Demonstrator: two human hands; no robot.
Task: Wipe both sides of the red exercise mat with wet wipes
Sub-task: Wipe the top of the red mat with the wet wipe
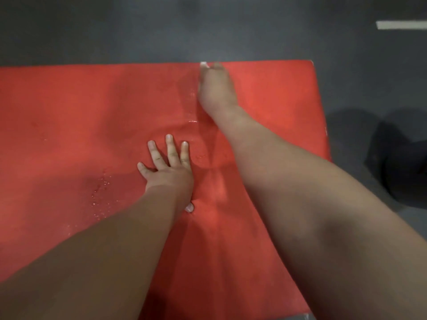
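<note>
The red exercise mat [69, 116] lies flat on the dark floor and fills most of the view. My left hand [169, 172] presses flat on its middle, fingers spread, holding nothing. My right hand [216, 88] reaches to the mat's far edge, blurred, pressing a white wet wipe [204, 64] of which only a small bit shows past the fingertips. Wet streaks and droplets [100, 190] glisten on the mat left of my left hand and along a strip beside my right hand.
Dark grey floor [161, 28] surrounds the mat. A white strip [401, 25] lies on the floor at the far right. A dark shape [402, 155] sits on the floor right of the mat's right edge.
</note>
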